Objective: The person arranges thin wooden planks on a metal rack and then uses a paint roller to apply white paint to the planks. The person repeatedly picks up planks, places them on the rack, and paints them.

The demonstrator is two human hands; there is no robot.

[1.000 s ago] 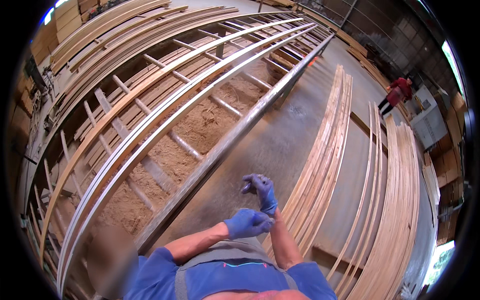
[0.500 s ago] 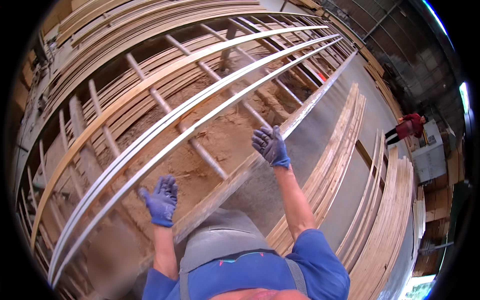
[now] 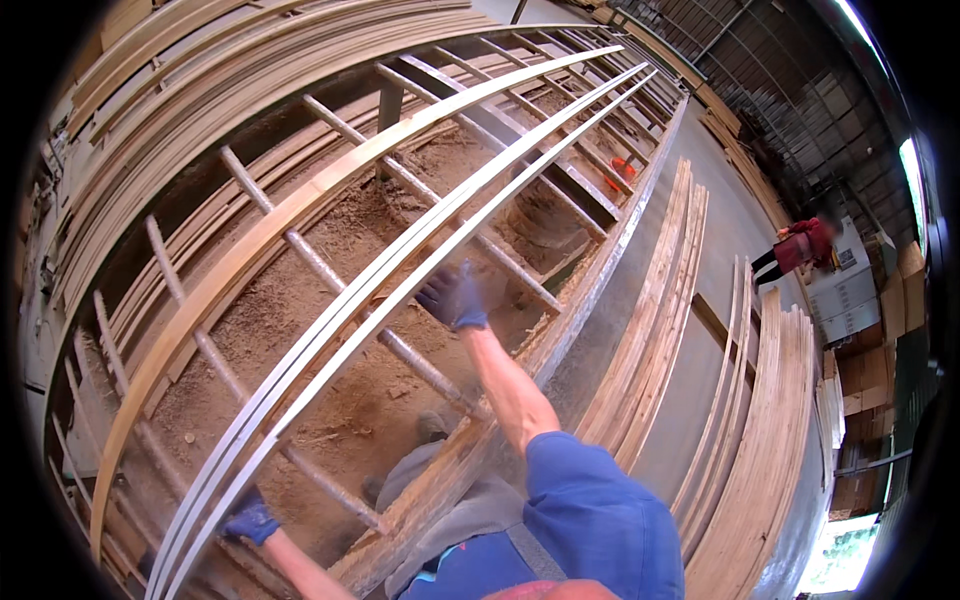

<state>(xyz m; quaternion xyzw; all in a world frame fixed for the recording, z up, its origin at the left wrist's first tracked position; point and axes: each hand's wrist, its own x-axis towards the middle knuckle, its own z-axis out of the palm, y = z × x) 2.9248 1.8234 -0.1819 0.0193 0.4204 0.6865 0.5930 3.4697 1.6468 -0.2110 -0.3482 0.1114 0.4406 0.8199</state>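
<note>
Long pale wooden strips lie across a rack of metal crossbars. My right hand, in a dark-palmed blue glove, reaches over the rack to the near edge of the closest strip. Motion blurs it, but its fingers look stretched out, with nothing seen in them. At the lower left, my gloved left hand is at the same strip's edge; its fingertips are mostly hidden. Just beyond runs a close-set white strip. A wider tan strip lies farther off.
The rack's near rail passes right beside my body. Sawdust covers the ground under the crossbars. Boards are stacked at far left and on the right floor. A person in red stands at far right by boxes.
Both hands have moved from above the near rail to the closest strip, the right one leftward, the left one down and leftward. My body has leaned in over the rack.
</note>
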